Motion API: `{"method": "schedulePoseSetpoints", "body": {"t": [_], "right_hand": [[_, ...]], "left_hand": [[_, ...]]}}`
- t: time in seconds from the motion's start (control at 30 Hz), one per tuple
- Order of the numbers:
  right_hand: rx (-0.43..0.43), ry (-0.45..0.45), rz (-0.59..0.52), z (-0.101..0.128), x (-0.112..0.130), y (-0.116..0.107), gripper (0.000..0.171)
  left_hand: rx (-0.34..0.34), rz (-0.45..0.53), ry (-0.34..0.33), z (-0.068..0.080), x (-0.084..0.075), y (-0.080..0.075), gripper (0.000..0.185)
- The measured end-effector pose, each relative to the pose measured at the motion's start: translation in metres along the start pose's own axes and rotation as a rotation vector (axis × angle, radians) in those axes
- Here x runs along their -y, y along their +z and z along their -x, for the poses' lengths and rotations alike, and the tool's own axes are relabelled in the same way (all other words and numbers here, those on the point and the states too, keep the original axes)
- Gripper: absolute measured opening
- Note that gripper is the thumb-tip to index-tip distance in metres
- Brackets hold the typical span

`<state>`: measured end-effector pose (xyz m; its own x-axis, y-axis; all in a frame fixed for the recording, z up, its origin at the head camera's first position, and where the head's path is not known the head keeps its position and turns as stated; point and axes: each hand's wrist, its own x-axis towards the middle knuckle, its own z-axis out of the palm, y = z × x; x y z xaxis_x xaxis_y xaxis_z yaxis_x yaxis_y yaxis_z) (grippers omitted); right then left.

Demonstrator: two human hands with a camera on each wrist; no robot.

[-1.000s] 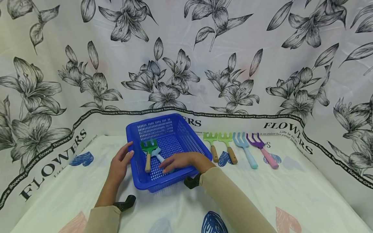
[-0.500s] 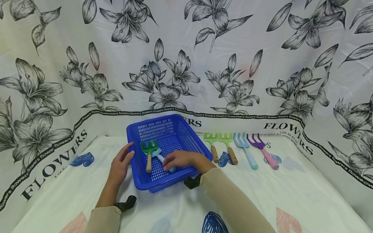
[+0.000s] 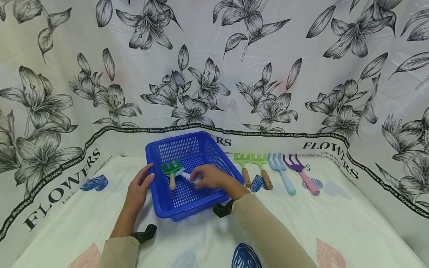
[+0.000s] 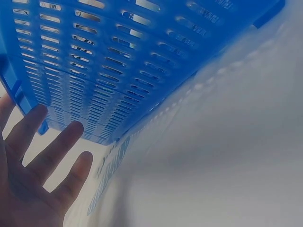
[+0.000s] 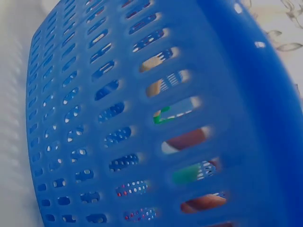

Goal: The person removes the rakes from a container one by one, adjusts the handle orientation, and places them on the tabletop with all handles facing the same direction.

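Inside the blue plastic basket (image 3: 182, 213), my right hand (image 3: 212, 176) pinches the handle of a light blue hand fork (image 3: 188, 176). The head of that fork lies partly under a green hand fork (image 3: 171, 169) with a wooden handle. Through the basket's slots in the right wrist view, bits of fingers and a greenish handle end (image 5: 187, 175) show. My left hand (image 3: 139, 184) rests at the basket's left rim. In the left wrist view its fingers (image 4: 57, 146) are straight and spread beside the slotted wall.
Right of the basket several hand forks lie in a row: two light green ones with wooden handles (image 3: 246, 176) (image 3: 266, 178), a light blue one (image 3: 285, 180) and a purple one with a pink handle (image 3: 309, 182). A flower-print cloth (image 3: 214, 93) hangs behind the table.
My right hand has closed on the light blue fork's handle and moved slightly up and away from me with it. The green fork has shifted along. The left hand stays put.
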<state>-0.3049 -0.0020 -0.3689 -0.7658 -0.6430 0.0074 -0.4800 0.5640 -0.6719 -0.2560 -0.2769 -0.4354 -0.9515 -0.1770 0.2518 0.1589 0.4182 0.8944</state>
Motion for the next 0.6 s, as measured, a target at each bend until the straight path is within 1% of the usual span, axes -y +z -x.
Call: {"method": "schedulePoseSetpoints", "body": {"t": [0.13, 0.3, 0.43, 0.53, 0.6], "right_hand": [[-0.08, 0.034, 0.043, -0.0003, 0.0024, -0.002, 0.019], [-0.19, 0.061, 0.041, -0.002, 0.0022, -0.0021, 0.019], [-0.261, 0.073, 0.008, -0.0027, 0.0024, -0.0021, 0.026], [-0.295, 0.081, -0.011, -0.0023, 0.0024, -0.0028, 0.032], [-0.31, 0.086, -0.021, -0.0018, 0.0016, -0.0032, 0.032]], "left_hand": [[0.001, 0.006, 0.009, 0.0003, -0.0006, -0.0005, 0.06], [-0.004, 0.003, 0.009, 0.0001, 0.0, -0.0006, 0.061], [-0.008, 0.006, 0.004, -0.0001, 0.0004, 0.0, 0.061], [-0.01, 0.011, 0.009, -0.0005, 0.0003, 0.0002, 0.06], [-0.009, 0.013, 0.014, -0.0009, 0.0, 0.0002, 0.06]]}}
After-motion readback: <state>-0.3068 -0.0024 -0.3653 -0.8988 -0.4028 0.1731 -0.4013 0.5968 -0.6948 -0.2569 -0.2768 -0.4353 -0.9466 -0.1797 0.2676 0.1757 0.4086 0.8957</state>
